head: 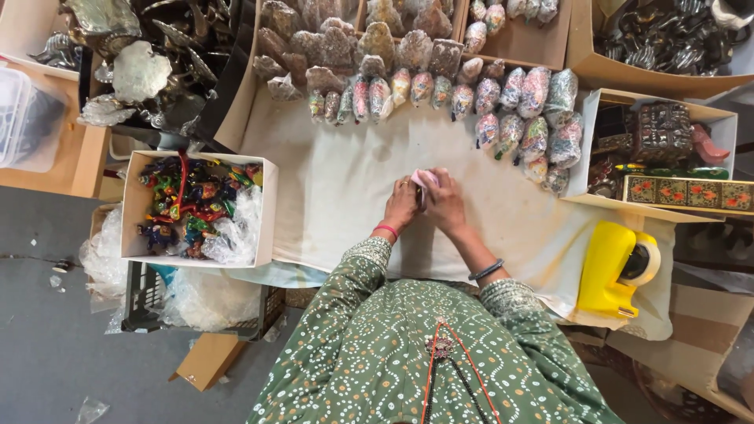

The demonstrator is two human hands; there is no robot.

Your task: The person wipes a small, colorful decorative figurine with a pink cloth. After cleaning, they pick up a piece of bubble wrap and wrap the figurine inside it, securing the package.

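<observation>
Head view: left hand and right hand together clamp one pink item; one yellow tape dispenser nearby

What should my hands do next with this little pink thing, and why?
Probably keep both hands closed on it and finish working the pink piece before letting go. The left hand and right hand pinch it together above the cream cloth, so it seems only partly handled. The row of wrapped figurines lies just beyond, a likely spot for it afterwards.
</observation>
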